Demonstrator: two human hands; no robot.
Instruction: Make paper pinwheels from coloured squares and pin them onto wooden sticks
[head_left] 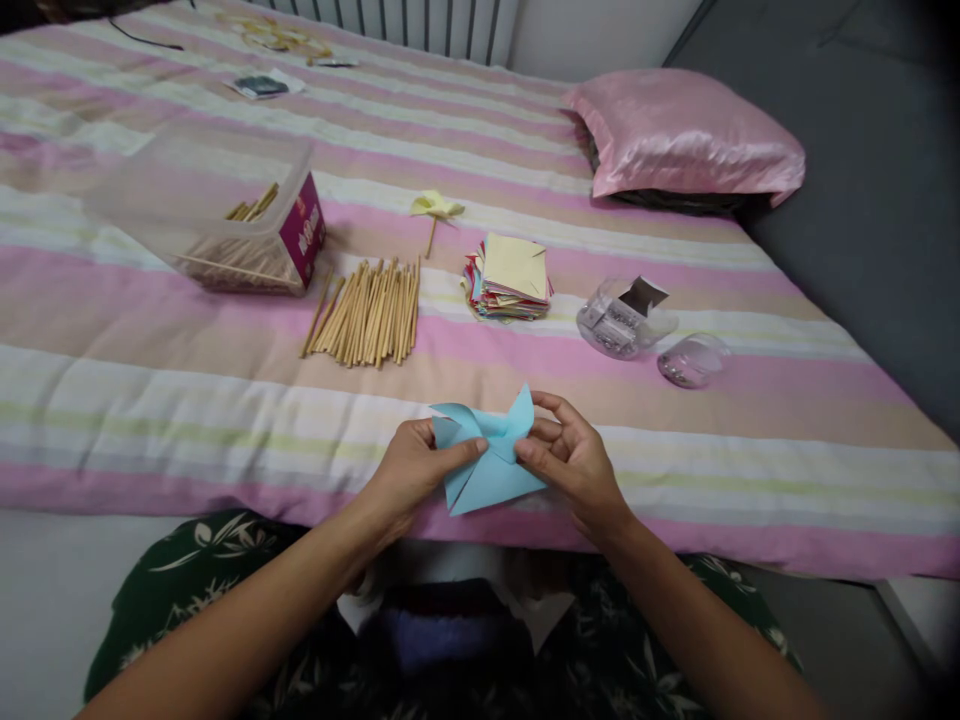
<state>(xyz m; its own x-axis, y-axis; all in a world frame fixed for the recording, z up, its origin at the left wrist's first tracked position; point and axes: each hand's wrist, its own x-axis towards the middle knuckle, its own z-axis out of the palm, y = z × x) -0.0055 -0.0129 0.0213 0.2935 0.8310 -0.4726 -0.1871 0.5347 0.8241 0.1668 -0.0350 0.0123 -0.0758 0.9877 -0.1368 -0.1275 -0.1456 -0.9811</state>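
Note:
A light blue paper pinwheel (496, 482), slit and partly folded, is held between both hands above the bed's near edge. My left hand (416, 462) grips its left side, with the thumb pressing a folded flap near the centre. On the right side my right hand (574, 455) pinches the paper between thumb and fingers, beside an upright curled flap. Beyond the hands lie a bundle of thin wooden sticks (375, 315) and a stack of coloured paper squares (517, 268). A small yellow pinwheel (436, 206) on a stick rests behind them.
A clear plastic tub (202, 190) of sticks stands at the left. Right of the paper stack are a round clear container (611, 325) and a smaller cup (691, 362) with small metal pieces. A pink pillow (690, 135) lies at the back right on the striped bedsheet (750, 440).

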